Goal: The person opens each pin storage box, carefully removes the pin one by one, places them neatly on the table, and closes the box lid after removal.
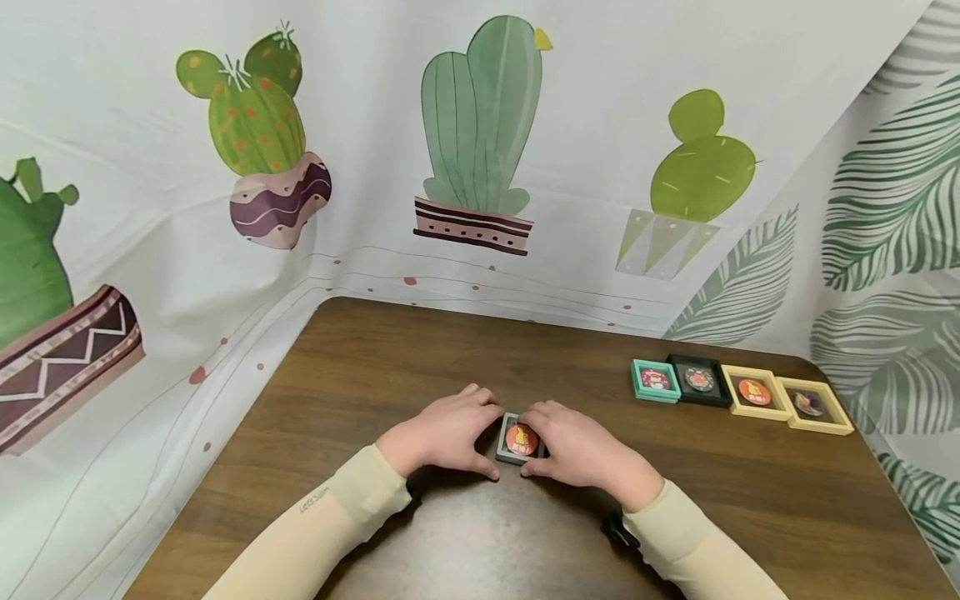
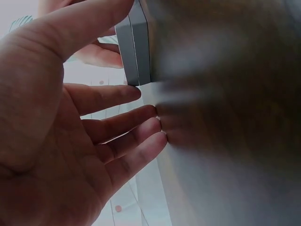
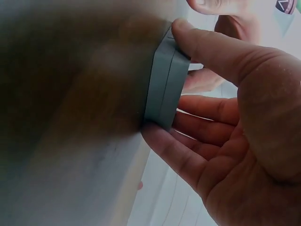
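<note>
A small grey square display box (image 1: 506,456) lies on the table between the two hands. A round red-orange badge (image 1: 521,439) with a yellow figure shows inside it. My right hand (image 1: 577,446) grips the box, thumb at its near edge and fingers at the far edge. In the right wrist view, a seam runs along the side of the grey box (image 3: 164,87). My left hand (image 1: 453,429) is beside the left edge of the box, thumb and fingers spread apart. Its index fingertip (image 2: 135,92) is right at a corner of the box, while the other fingertips rest on the table.
At the back right stands a row of display boxes with round badges: a teal one (image 1: 636,388), a black one (image 1: 722,392), and two pale yellow ones (image 1: 780,408) (image 1: 843,421). A cactus-print cloth (image 1: 360,167) hangs behind the brown wooden table (image 1: 420,350).
</note>
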`<state>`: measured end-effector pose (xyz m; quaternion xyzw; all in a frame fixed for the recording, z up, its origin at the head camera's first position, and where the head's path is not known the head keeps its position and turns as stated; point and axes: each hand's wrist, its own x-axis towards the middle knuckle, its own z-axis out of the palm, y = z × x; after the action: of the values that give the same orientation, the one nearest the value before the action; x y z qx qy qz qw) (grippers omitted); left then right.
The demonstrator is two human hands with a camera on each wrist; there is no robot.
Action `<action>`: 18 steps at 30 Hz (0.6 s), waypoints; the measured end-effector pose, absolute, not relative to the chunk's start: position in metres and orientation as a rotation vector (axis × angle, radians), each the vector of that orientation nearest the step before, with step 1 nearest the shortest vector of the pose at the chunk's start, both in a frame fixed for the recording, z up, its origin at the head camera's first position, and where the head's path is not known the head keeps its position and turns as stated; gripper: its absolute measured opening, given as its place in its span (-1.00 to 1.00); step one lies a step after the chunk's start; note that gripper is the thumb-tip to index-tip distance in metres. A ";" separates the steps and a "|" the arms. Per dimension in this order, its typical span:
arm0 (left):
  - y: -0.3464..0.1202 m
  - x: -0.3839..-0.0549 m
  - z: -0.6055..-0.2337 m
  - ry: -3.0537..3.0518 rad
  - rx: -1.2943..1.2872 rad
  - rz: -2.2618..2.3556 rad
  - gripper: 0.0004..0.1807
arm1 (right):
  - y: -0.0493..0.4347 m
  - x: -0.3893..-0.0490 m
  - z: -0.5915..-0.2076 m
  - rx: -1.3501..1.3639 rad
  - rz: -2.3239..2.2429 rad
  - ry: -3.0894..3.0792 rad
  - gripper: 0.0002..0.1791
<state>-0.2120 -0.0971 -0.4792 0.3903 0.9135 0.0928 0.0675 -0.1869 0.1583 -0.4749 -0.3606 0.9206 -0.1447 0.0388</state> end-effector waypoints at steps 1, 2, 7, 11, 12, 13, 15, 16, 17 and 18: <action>-0.097 -0.212 -0.479 2.755 1.180 0.279 -0.01 | 0.158 -0.186 -0.475 -1.108 -0.435 2.822 -0.25; -0.097 -0.212 -0.479 2.757 1.183 0.281 -0.01 | 0.158 -0.185 -0.474 -1.114 -0.428 2.820 -0.25; -0.096 -0.209 -0.479 2.767 1.199 0.264 -0.02 | 0.159 -0.181 -0.475 -1.157 -0.424 2.797 -0.24; -0.094 -0.206 -0.478 2.773 1.224 0.241 -0.14 | 0.160 -0.179 -0.475 -1.171 -0.442 2.779 -0.23; -0.093 -0.206 -0.478 2.776 1.232 0.237 -0.17 | 0.160 -0.178 -0.475 -1.169 -0.443 2.776 -0.21; -0.093 -0.205 -0.478 2.779 1.239 0.231 -0.20 | 0.160 -0.178 -0.475 -1.164 -0.443 2.775 -0.18; -0.091 -0.204 -0.478 2.785 1.249 0.217 -0.26 | 0.161 -0.177 -0.475 -1.155 -0.435 2.778 -0.13; -0.091 -0.203 -0.478 2.787 1.254 0.211 -0.28 | 0.162 -0.176 -0.476 -1.151 -0.429 2.778 -0.11; -0.090 -0.203 -0.479 2.790 1.259 0.201 -0.30 | 0.162 -0.176 -0.476 -1.149 -0.423 2.781 -0.10; -0.090 -0.202 -0.479 2.794 1.263 0.190 -0.32 | 0.162 -0.175 -0.476 -1.155 -0.414 2.789 -0.09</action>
<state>-0.2020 -0.0897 -0.4789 0.4110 0.9089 0.0617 0.0348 -0.1750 0.1620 -0.4763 -0.3786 0.9143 -0.1359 0.0473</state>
